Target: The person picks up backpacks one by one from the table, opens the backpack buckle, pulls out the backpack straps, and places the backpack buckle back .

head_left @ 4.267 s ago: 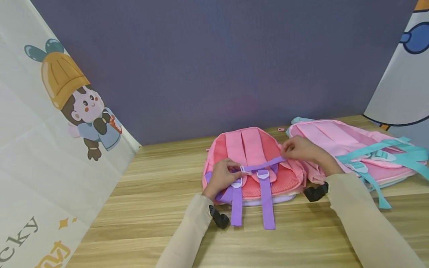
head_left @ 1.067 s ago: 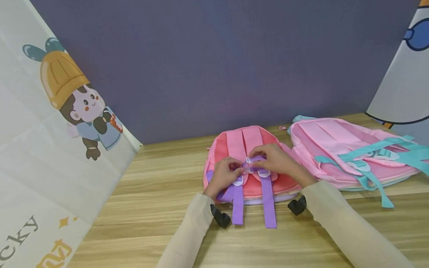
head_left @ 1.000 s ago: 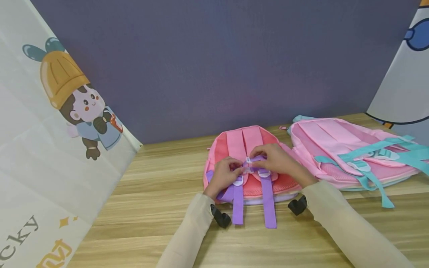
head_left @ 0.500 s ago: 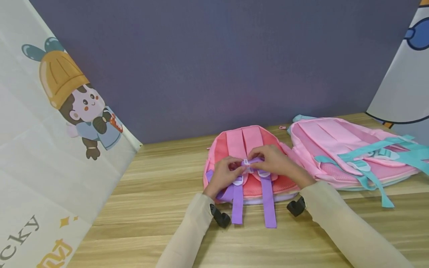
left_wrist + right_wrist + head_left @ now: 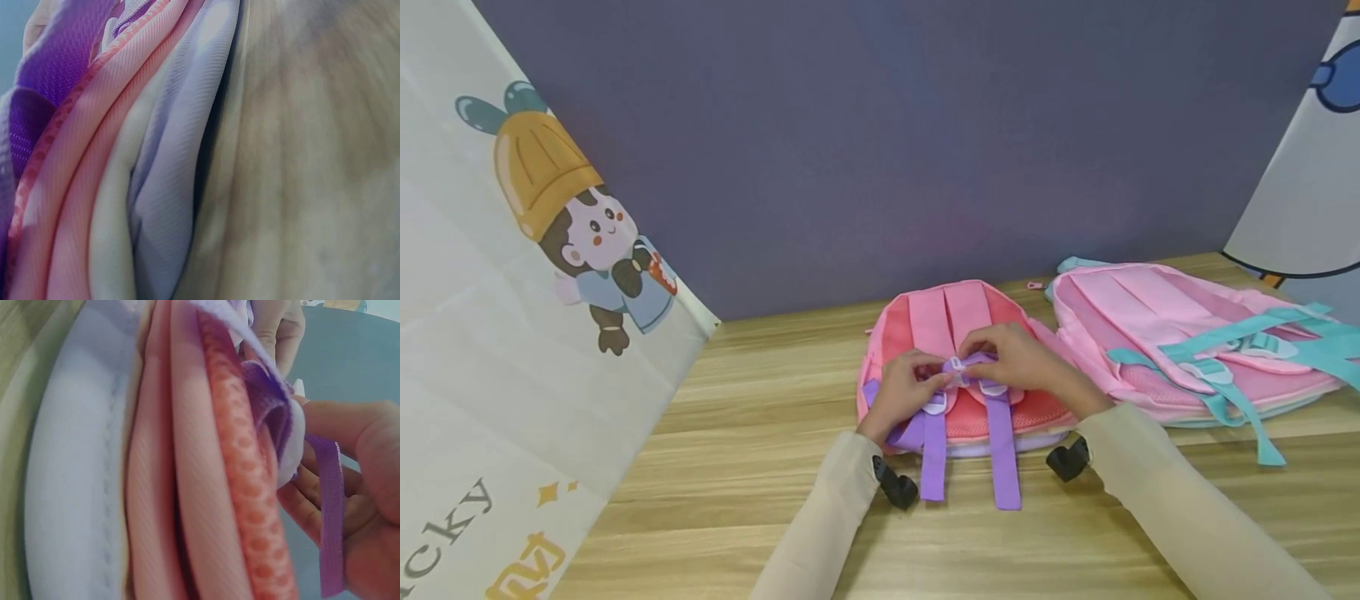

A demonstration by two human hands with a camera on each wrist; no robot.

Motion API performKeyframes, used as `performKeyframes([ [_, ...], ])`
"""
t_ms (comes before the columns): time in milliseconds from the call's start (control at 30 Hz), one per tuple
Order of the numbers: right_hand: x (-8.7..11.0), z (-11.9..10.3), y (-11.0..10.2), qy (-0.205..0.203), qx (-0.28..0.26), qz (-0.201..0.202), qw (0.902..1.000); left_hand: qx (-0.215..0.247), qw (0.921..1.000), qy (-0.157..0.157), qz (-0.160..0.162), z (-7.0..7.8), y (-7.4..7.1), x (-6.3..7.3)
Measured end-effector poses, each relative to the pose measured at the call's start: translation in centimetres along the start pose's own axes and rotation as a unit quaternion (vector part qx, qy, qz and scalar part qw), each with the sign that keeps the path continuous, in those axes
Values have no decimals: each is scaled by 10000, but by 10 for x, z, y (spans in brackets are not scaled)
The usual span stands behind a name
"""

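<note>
A coral-pink backpack [image 5: 931, 321] lies back side up on the table, its straps facing me. Over its middle, my left hand [image 5: 904, 387] pinches a white plastic buckle [image 5: 957, 365]. Close beside it, my right hand [image 5: 1018, 362] pinches the purple chest strap [image 5: 976, 360] at the buckle, fingertips nearly meeting the left ones. In the right wrist view, a loose purple strap end [image 5: 331, 519] hangs across the right palm. Two purple shoulder-strap tails [image 5: 1003, 458] hang over the front edge of the bag. Fingertips hide part of the buckle.
A light pink backpack [image 5: 1150, 333] with teal straps [image 5: 1247, 333] lies to the right, touching or nearly touching the coral one. Behind the wooden table [image 5: 737, 467] stands a dark grey-blue panel [image 5: 887, 150]. A printed white sheet [image 5: 460, 333] flanks the left side.
From holding the purple strap stretched out to the right, my right hand has come left to the buckle. During the last second both hands shift only slightly there; my left hand stays put.
</note>
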State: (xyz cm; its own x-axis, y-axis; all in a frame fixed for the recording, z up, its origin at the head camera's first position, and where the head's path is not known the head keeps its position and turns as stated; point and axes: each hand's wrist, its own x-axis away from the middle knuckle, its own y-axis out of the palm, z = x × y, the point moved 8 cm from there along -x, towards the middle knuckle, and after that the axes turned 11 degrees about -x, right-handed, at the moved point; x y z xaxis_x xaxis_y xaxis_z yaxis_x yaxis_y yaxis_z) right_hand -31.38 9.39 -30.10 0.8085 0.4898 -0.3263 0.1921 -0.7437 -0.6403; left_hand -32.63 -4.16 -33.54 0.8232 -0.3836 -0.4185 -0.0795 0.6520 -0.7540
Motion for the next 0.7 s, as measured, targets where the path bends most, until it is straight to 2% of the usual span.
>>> performKeyframes([
  [167, 1, 5, -6, 256, -10, 130, 9996, -14, 10000, -25, 29, -1, 0, 0],
  [700, 2, 5, -17, 292, 145, 240, 9992, -16, 9999, -139, -47, -2, -1, 1],
])
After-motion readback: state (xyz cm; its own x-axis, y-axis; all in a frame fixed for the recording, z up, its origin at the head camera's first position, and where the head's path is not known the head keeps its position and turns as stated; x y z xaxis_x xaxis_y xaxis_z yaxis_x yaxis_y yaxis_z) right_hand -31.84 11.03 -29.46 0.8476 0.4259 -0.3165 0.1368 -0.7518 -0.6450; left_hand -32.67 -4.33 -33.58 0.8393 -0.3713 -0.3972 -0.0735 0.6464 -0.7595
